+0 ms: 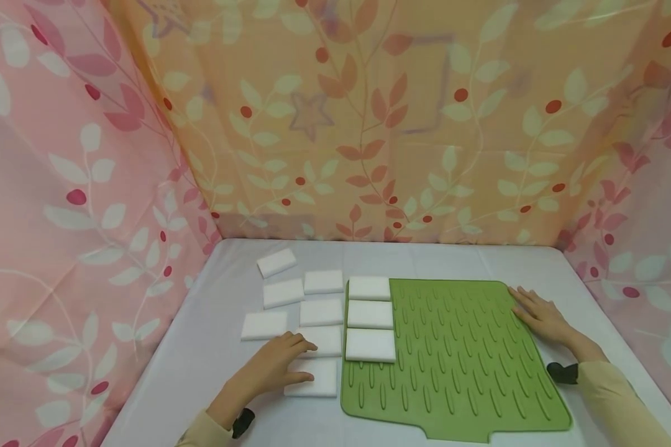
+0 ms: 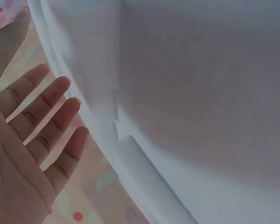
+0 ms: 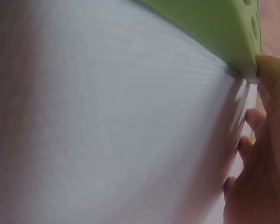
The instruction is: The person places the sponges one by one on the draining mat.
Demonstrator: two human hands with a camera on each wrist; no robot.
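Note:
My left hand is over the nearest white rectangular sponges at the left, its fingers spread and holding nothing. Below it lie two sponges, one under the fingertips and one by the thumb; I cannot tell whether it touches them. In the left wrist view the palm and spread fingers face the white cloth. At the right, my right hand rests along the edge of a green ridged mat, fingers extended. The right wrist view shows its thumb touching the mat's edge.
Three sponges lie in a column on the mat's left side. Several more, such as one and a tilted one, are loose on the white-covered table. Patterned cloth hangs behind and at both sides.

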